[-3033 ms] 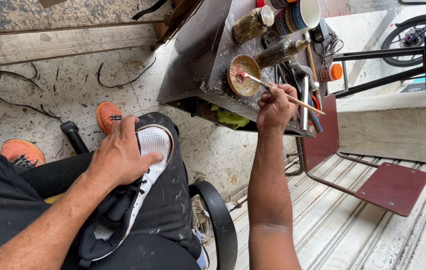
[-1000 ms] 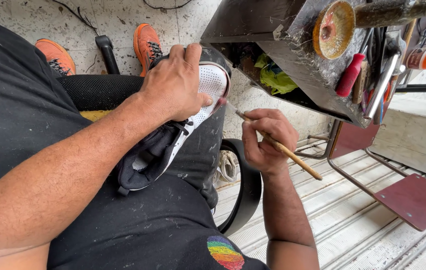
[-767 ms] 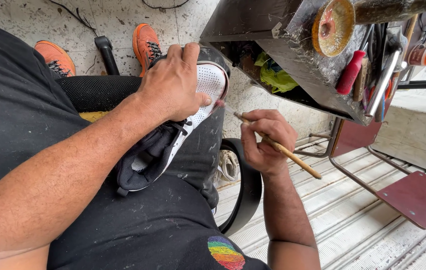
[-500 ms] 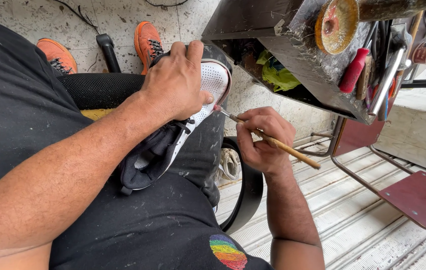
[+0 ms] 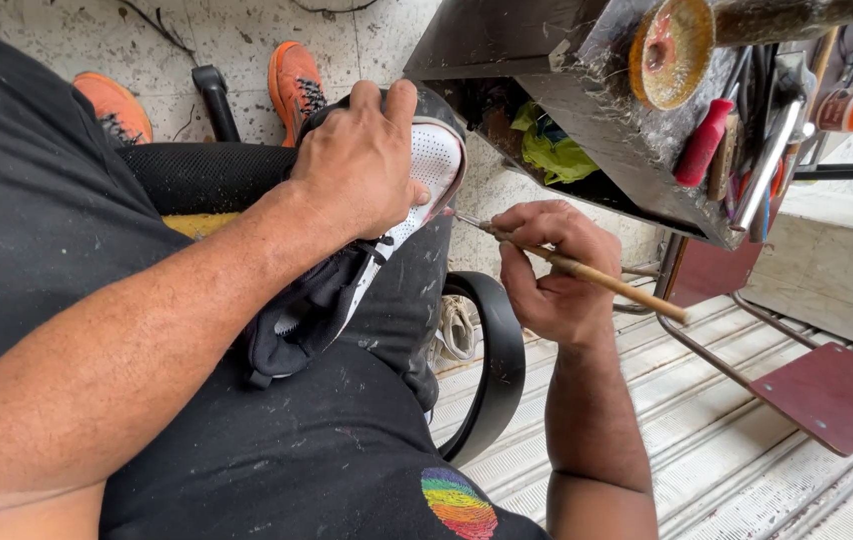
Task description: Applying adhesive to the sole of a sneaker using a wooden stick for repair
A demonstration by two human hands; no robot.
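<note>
Your left hand (image 5: pixel 362 165) clamps a white shoe (image 5: pixel 417 190) on your lap; right hand (image 5: pixel 552 270) pinches a thin brush (image 5: pixel 567 265), tip at sole edge. Gluing underway, sole w/ gap unpressed.

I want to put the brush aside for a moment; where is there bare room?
The reddish flat plate at lower right is bare, as is the ribbed floor beside it. The metal stand is crowded with a glue tin and tools.

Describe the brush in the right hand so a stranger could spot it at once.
Start at the black-and-white shoe pinned on the person's lap by the left hand. Just right of its toe, the right hand pinches a thin brush, tip at the sole's edge. Unlike the tools on the metal stand, it is a slim, bare wooden stick.
</note>
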